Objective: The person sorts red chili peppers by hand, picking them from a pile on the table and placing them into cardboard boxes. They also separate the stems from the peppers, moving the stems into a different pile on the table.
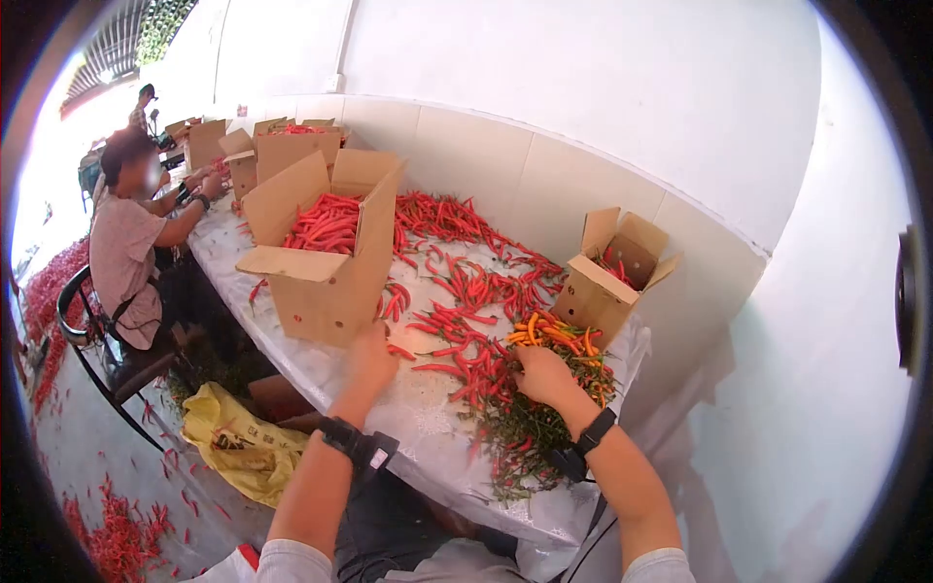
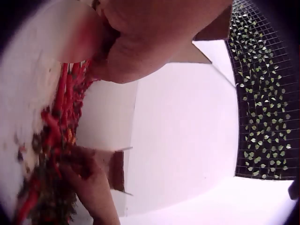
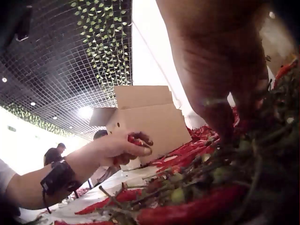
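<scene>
My left hand (image 1: 372,358) is beside the lower front corner of the large cardboard box (image 1: 321,301). In the right wrist view its curled fingers grip red chili peppers (image 3: 136,140), whose ends show past the fingertips. My right hand (image 1: 546,377) reaches down into the heap of green stems (image 1: 520,437) and chilies at the table's near right, beside some orange chilies (image 1: 535,330). Its fingertips dip among stems and red chilies in the right wrist view, and I cannot tell if they pinch one. Loose red chilies (image 1: 457,335) lie between the two hands.
The large box holds many red chilies. A smaller open box (image 1: 598,296) stands at the right, near the wall (image 1: 603,87). More red chilies (image 1: 442,219) spread along the back. A seated person (image 1: 131,233) works at the left; a yellow sack (image 1: 238,442) lies below the table edge.
</scene>
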Demonstrator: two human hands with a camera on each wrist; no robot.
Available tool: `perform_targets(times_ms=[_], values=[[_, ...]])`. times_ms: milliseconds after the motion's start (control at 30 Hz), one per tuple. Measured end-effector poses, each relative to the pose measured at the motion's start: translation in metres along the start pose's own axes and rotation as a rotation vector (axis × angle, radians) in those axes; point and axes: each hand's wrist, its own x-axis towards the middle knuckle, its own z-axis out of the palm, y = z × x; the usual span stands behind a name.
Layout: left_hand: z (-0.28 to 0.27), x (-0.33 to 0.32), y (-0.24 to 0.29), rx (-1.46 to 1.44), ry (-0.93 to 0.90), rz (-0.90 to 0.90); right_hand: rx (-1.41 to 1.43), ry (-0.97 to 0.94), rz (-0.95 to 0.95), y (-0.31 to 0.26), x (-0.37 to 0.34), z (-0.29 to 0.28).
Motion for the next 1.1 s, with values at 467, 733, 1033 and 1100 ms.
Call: perform_targets(times_ms=[467, 733, 1033, 1100], values=[[0.047, 0.018, 0.053, -0.432, -0.434, 0.335, 0.511, -0.054, 0.155, 0.024, 0.081, -0.026], [0.012, 0.071, 0.055, 0.337, -0.101, 0.05, 0.528, 0.12, 0.424, 0.107, 0.169, 0.019], [0.033, 0.083, 0.03, 0.389, -0.201, -0.034, 0.265, 0.138, 0.546, 0.116, 0.216, 0.032], [0.039, 0.085, 0.026, 0.282, -0.217, -0.005, 0.226, 0.047, 0.623, 0.13, 0.233, 0.039]])
